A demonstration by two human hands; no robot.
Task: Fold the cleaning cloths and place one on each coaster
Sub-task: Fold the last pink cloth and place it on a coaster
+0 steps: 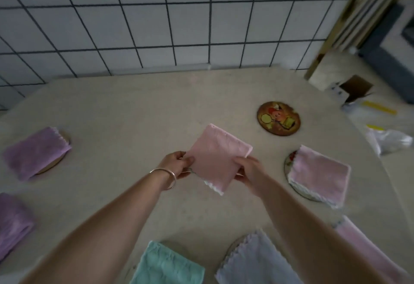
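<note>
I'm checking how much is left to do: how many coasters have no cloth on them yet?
1: the bare coaster at far right, beyond the pink cloth held in both hands. Other coasters show under cloths; some may be hidden entirely.

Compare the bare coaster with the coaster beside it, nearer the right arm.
The bare coaster lies uncovered, its cartoon picture fully visible; the nearer coaster is mostly hidden under a folded pink cloth, only its left rim showing. The bare one sits farther from the person. Both are round and lie flat on the table.
</note>
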